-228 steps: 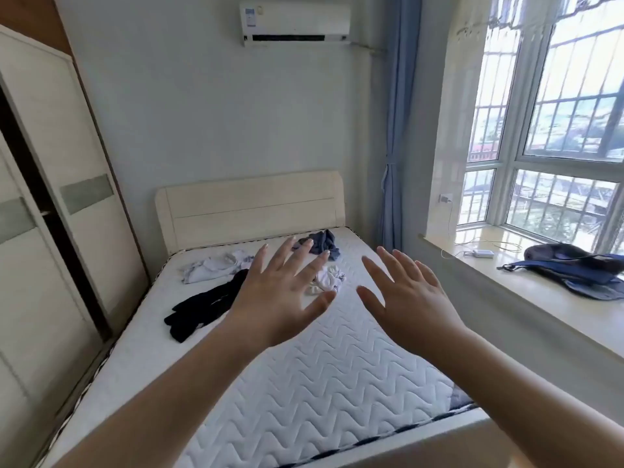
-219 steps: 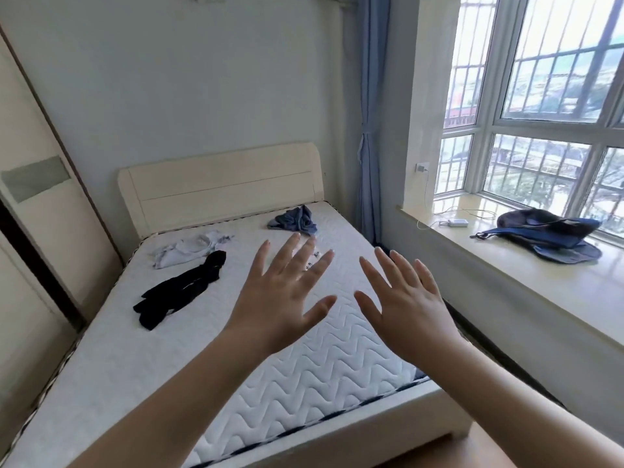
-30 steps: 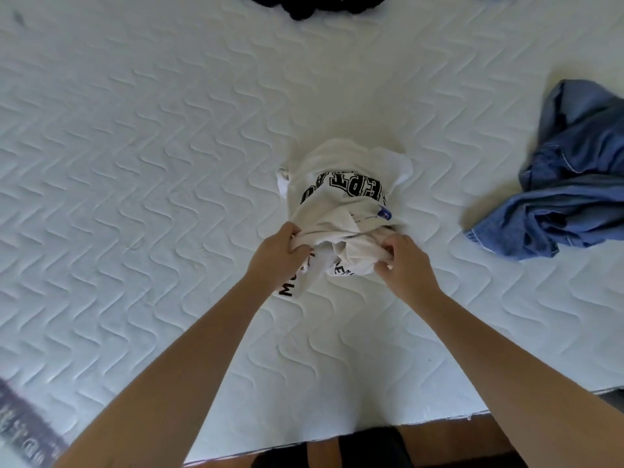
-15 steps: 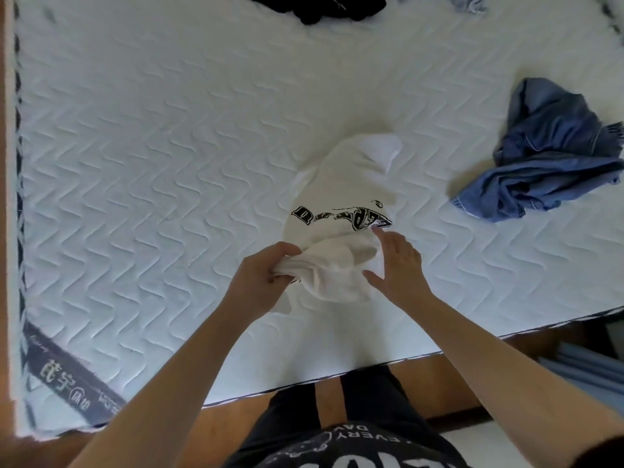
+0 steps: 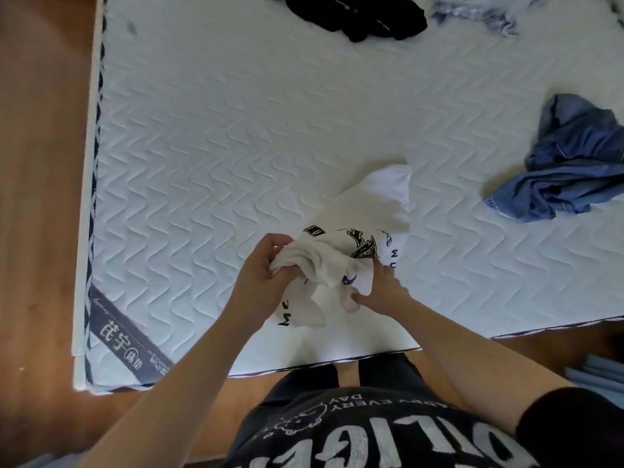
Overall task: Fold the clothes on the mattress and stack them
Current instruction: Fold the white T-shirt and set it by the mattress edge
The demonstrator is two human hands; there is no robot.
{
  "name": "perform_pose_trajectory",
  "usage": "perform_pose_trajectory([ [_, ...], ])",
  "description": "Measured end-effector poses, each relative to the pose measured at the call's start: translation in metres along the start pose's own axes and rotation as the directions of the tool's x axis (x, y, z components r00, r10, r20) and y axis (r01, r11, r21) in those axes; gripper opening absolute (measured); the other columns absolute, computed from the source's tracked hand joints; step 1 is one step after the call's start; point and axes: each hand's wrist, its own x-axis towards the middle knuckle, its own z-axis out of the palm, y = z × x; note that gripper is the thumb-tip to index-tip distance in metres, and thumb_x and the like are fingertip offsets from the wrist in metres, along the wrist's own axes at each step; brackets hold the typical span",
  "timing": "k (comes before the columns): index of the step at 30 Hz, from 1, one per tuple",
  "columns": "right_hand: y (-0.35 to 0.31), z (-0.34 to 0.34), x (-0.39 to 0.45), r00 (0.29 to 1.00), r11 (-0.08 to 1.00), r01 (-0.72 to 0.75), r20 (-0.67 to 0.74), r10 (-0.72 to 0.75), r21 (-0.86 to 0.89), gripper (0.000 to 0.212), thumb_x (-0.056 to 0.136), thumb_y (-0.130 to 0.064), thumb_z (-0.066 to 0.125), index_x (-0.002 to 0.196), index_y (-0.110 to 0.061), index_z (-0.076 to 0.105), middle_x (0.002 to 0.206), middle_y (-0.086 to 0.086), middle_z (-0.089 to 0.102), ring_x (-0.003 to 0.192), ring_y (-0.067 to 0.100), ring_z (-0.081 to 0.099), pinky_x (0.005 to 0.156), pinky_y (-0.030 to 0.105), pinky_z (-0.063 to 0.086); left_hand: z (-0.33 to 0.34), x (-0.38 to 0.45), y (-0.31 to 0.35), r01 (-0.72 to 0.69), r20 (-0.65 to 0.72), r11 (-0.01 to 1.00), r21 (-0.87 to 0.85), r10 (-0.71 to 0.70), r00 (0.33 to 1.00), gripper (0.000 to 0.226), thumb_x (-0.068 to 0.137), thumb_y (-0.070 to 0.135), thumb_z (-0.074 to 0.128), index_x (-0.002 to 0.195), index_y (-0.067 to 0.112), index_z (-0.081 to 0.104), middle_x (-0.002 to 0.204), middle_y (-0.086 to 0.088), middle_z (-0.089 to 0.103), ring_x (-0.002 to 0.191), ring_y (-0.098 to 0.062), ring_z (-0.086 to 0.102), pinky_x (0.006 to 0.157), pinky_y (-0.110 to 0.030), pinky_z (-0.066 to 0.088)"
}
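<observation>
A white T-shirt with black print point(image 5: 368, 211) lies bunched near the front edge of the white quilted mattress point(image 5: 236, 136). My left hand point(image 5: 261, 278) grips a gathered fold of it at its near left. My right hand point(image 5: 380, 292) pinches the cloth on its near right, fingers partly tucked under the fabric. Further back lie a black garment point(image 5: 368, 18), a pale blue-white garment point(image 5: 479, 11) and, at the right, a crumpled blue denim garment point(image 5: 570, 163).
The mattress's front edge point(image 5: 304, 369) runs just before my legs, its left corner bearing a dark label band point(image 5: 125, 336). Wooden floor point(image 5: 37, 197) shows on the left. Pale blue flat objects point(image 5: 601, 373) lie on the floor at the lower right.
Both hands have pulled the white T-shirt nearer the front edge and bunched its near end higher. The view has shifted, showing more of the mattress's left side.
</observation>
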Motion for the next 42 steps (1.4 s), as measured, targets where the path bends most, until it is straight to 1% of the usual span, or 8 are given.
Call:
perform_pose_trajectory([
  [3, -0.016, 0.019, -0.013, 0.989, 0.992, -0.125, 0.081, 0.126, -0.019, 0.097, 0.085, -0.047, 0.065, 0.154, -0.015, 0.005, 0.143, 0.015, 0.037, 0.124, 0.034, 0.05, 0.096, 0.043, 0.043, -0.003, -0.011, -0.001, 0.048, -0.027, 0.998, -0.03, -0.049, 0.998, 0.023, 0.076, 0.022, 0.057, 0.097, 0.032, 0.058, 0.087, 0.003, 0.07, 0.076, -0.015, 0.063, 0.064, -0.02, 0.05],
  [6, -0.017, 0.032, -0.025, 0.98, 0.98, -0.183, 0.066, 0.188, -0.075, 0.03, 0.09, -0.024, 0.055, 0.116, -0.009, 0.054, 0.105, 0.009, 0.061, 0.101, 0.028, 0.063, 0.079, 0.032, 0.047, -0.006, -0.019, -0.004, 0.058, -0.022, 0.998, -0.012, -0.058, 0.998, 0.024, 0.071, 0.029, 0.058, 0.094, 0.037, 0.059, 0.086, 0.005, 0.071, 0.074, -0.01, 0.063, 0.062, -0.016, 0.049],
  [8, -0.01, 0.034, -0.03, 0.979, 0.981, -0.194, 0.064, 0.193, 0.007, 0.017, 0.091, -0.015, 0.051, 0.1, -0.006, 0.061, 0.095, 0.008, 0.061, 0.094, 0.028, 0.064, 0.07, 0.028, 0.045, -0.015, -0.022, -0.009, 0.044, -0.005, 0.998, 0.052, -0.044, 0.999, 0.026, 0.067, 0.038, 0.058, 0.092, 0.039, 0.059, 0.088, 0.01, 0.07, 0.077, -0.006, 0.064, 0.065, -0.015, 0.049],
  [18, 0.032, -0.029, -0.067, 0.965, 0.892, 0.064, -0.257, 0.059, 0.447, 0.013, 0.09, -0.016, 0.052, 0.082, -0.006, 0.05, 0.069, 0.001, 0.047, 0.059, 0.015, 0.04, 0.053, 0.028, 0.03, -0.069, 0.001, -0.082, -0.027, 0.06, 0.736, 0.676, -0.018, 0.998, 0.045, 0.066, -0.014, 0.05, 0.067, 0.03, 0.044, 0.076, 0.005, 0.048, 0.067, -0.016, 0.048, 0.058, -0.016, 0.033],
  [27, 0.027, -0.064, -0.099, 0.922, 0.76, 0.287, -0.383, -0.054, 0.583, 0.009, 0.093, -0.027, 0.062, 0.09, -0.027, 0.053, 0.08, -0.007, 0.061, 0.061, -0.004, 0.048, 0.056, 0.014, 0.037, -0.071, 0.003, -0.107, 0.077, 0.118, 0.719, 0.691, -0.218, 0.969, 0.037, 0.071, -0.002, 0.053, 0.069, 0.031, 0.037, 0.061, 0.008, 0.041, 0.057, -0.015, 0.035, 0.053, -0.027, 0.031],
  [31, 0.025, -0.077, -0.103, 0.945, 0.74, 0.272, -0.316, -0.084, 0.615, 0.014, 0.09, -0.033, 0.067, 0.091, -0.03, 0.053, 0.085, -0.004, 0.068, 0.058, -0.004, 0.051, 0.056, 0.017, 0.036, -0.071, 0.008, -0.09, 0.093, 0.271, 0.809, 0.58, -0.299, 0.915, 0.035, 0.063, 0.026, 0.087, 0.084, 0.04, 0.062, 0.07, 0.015, 0.064, 0.06, -0.003, 0.06, 0.056, -0.018, 0.047],
  [37, 0.036, -0.105, -0.1, 0.955, 0.835, 0.293, -0.102, -0.278, 0.465, 0.038, 0.079, -0.026, 0.079, 0.103, -0.046, 0.058, 0.061, -0.014, 0.043, 0.057, 0.004, 0.041, 0.056, 0.017, 0.031, -0.074, 0.018, -0.08, 0.084, 0.099, 0.879, 0.469, -0.147, 0.984, 0.027, 0.087, 0.018, 0.072, 0.065, 0.034, 0.065, 0.057, 0.018, 0.057, 0.049, 0.004, 0.049, 0.049, -0.01, 0.036],
  [42, 0.034, -0.113, -0.097, 0.95, 0.941, 0.295, 0.055, -0.308, 0.165, 0.034, 0.074, -0.028, 0.082, 0.101, -0.042, 0.066, 0.08, -0.016, 0.066, 0.075, -0.003, 0.058, 0.062, 0.012, 0.037, -0.076, 0.021, -0.069, -0.01, 0.08, 0.883, 0.469, -0.031, 0.996, 0.027, 0.097, 0.024, 0.058, 0.071, 0.019, 0.062, 0.088, 0.009, 0.056, 0.067, 0.003, 0.052, 0.063, -0.01, 0.035],
])
